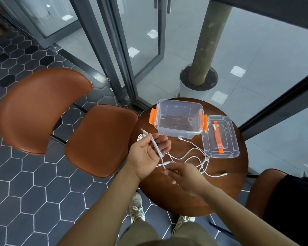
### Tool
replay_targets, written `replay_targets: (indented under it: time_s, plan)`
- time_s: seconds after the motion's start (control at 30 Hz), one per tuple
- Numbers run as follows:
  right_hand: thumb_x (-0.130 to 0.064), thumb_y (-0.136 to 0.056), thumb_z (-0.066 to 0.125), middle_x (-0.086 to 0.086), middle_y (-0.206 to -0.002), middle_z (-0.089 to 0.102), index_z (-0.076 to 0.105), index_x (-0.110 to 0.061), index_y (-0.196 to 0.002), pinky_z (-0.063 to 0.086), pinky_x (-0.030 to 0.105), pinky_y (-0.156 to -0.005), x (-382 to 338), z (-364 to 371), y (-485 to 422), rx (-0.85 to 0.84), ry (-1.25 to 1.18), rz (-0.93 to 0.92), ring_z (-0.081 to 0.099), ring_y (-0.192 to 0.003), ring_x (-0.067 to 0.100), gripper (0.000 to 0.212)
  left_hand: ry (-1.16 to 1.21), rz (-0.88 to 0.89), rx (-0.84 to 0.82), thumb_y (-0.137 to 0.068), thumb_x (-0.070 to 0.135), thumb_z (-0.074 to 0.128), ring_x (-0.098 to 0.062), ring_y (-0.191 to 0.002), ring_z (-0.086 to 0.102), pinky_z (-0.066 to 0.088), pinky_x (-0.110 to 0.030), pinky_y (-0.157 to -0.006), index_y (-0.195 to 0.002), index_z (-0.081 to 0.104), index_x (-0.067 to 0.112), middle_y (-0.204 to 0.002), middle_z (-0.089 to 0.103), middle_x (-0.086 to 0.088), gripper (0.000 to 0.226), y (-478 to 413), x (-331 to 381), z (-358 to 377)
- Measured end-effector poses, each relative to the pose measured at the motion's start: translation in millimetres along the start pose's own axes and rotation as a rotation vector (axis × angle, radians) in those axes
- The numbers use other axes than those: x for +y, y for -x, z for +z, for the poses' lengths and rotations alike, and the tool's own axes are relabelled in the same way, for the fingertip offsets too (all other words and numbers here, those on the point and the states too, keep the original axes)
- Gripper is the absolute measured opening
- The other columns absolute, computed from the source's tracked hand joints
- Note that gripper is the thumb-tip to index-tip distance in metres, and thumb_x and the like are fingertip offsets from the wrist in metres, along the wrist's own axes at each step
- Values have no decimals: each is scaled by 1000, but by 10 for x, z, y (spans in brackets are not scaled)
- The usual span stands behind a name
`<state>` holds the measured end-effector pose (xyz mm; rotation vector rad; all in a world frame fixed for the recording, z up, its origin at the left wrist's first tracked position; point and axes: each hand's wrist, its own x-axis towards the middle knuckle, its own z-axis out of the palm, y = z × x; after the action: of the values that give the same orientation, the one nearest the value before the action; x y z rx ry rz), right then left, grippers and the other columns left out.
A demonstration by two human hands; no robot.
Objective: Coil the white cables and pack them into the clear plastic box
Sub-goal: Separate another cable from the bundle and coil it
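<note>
Head view shows the left hand half open with a folded white cable across its palm; the right hand pinches its low end. It looks light and floppy, just in front of the clear box, so hold the loops tight

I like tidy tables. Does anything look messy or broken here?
Nothing looks broken. The only mess is the loose white cable sprawled in loops across the round table, beside the open clear box. Its lid lies alongside.
</note>
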<state>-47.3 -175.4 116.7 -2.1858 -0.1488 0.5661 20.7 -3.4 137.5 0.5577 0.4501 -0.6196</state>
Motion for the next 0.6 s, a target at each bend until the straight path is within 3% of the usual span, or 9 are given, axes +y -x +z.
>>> replay_targets:
  time_s: [0.13,0.23,0.3,0.4,0.47,0.6]
  plan:
    - [-46,-97,59,-5,-73,67,70,-21,-89,45,23,-69,156,-172,-162,-120,120,54,61,-70,10,28,-74,-122,-173,-102,28,36,-14,-42,47,46,-27,-52,-83,58,8,-59,56,-5,35,130,18,63]
    - [-39,-97,61,-8,-82,67,73,-18,-95,44,30,-69,130,-407,-345,-111,310,33,59,-75,17,24,-141,-233,-342,-102,24,32,-12,-38,27,39,-25,-47,-81,57,8,-53,51,-1,36,210,27,40]
    - [-37,-96,63,-3,-89,71,73,-15,-100,43,28,-66,25,-580,-461,-58,396,-1,60,-78,18,24,-268,-275,-394,-100,25,35,-12,-39,34,44,-26,-50,-83,61,8,-56,55,-3,35,230,43,18]
    - [-34,-93,68,-14,-72,60,71,-17,-90,36,20,-55,-203,-809,-569,6,330,33,58,-69,13,18,-440,-292,-351,-95,28,48,-20,-53,62,56,-33,-60,-86,66,7,-66,65,-11,30,234,66,-1]
    - [-30,-93,69,-12,-64,60,67,-18,-80,42,19,-52,-362,-861,-565,45,193,67,61,-56,10,18,-500,-284,-299,-94,28,50,-29,-68,73,61,-39,-71,-89,69,4,-80,72,-20,31,221,89,0]
    - [-23,-96,64,2,-62,65,68,-10,-77,57,40,-63,-637,-797,-427,94,12,88,62,-57,20,24,-747,-298,-288,-105,24,43,-42,-97,73,60,-44,-85,-108,70,-1,-107,72,-31,37,156,135,44]
